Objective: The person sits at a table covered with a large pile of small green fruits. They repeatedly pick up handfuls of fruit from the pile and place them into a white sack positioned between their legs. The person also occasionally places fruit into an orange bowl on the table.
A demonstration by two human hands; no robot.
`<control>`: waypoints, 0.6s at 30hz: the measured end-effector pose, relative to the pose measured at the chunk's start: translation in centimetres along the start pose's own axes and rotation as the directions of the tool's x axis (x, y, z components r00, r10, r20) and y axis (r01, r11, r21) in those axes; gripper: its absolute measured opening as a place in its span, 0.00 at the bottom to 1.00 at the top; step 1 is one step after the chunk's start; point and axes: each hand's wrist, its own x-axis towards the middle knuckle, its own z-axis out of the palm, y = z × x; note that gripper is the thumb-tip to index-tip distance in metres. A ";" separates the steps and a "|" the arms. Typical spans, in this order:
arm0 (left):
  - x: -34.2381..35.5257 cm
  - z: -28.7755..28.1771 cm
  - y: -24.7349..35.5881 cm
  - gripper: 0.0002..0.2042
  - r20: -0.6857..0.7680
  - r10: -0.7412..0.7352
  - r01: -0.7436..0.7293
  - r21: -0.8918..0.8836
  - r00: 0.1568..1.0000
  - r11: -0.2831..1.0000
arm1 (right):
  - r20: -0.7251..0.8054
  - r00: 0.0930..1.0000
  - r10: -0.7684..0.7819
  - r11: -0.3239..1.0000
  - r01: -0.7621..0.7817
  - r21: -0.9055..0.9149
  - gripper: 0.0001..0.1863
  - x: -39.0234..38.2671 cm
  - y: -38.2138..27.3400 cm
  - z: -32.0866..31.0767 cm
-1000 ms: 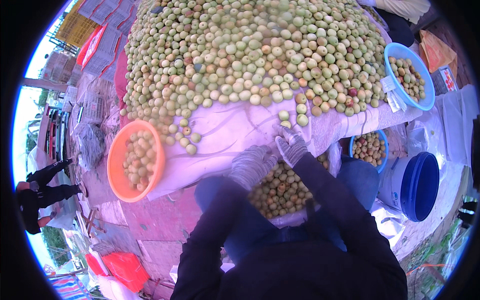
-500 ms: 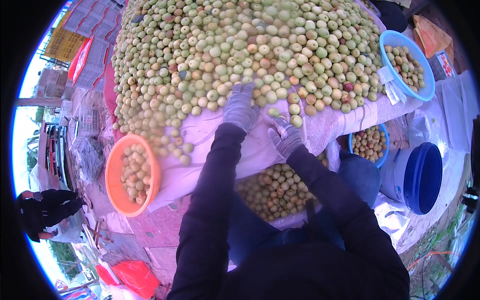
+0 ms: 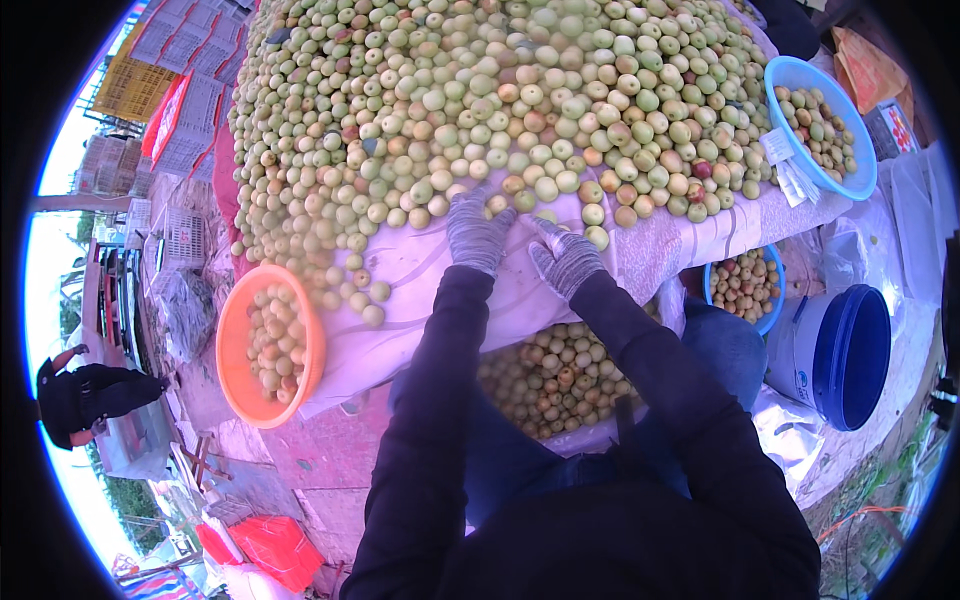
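Observation:
A wide heap of small round yellow-green fruit (image 3: 400, 130), some blushed red, covers a pale patterned cloth (image 3: 380, 260). At the heap's near edge, my gloved left hand (image 3: 477, 238) has its fingers partly curled, with one fruit (image 3: 496, 204) between fingers and thumb. My gloved right hand (image 3: 567, 260) is just to the right, thumb and fingers apart. A greenish fruit lies close by its fingertips; whether they touch cannot be told. Both hands wear grey knit gloves.
An orange basket (image 3: 226, 345) of fruit stands left, a light-blue basin (image 3: 868, 150) of fruit right. Below the cloth are more fruit (image 3: 560, 375) and a smaller blue basin (image 3: 775, 290). A white bucket with blue rim (image 3: 825, 350) lies right. Crates (image 3: 185, 120) and a person (image 3: 95, 400) are left.
My left hand has drawn back slightly from the heap, and a fruit now shows between its fingers and thumb. My right hand has shifted a little; its fingertips have moved off the greenish fruit.

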 end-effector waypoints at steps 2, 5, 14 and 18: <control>-0.1 0.1 -0.1 0.22 -0.024 0.019 -0.019 0.012 1.000 1.000 | 0.015 1.000 -0.013 0.999 0.014 -0.040 0.22 0.3 0.0 0.1; -0.2 0.1 0.0 0.22 -0.014 -0.017 0.018 0.029 1.000 0.999 | 0.058 0.998 0.005 0.999 -0.002 -0.037 0.23 0.9 -0.1 0.2; 1.8 -1.3 2.8 0.24 0.250 0.141 -0.167 0.088 0.958 0.982 | 0.153 0.966 0.208 0.967 -0.180 -0.181 0.26 1.5 -0.4 0.5; 3.0 -2.5 3.9 0.20 0.419 -0.042 -0.071 0.250 0.907 0.966 | 0.116 0.962 0.247 0.964 -0.232 -0.134 0.26 1.2 0.2 0.6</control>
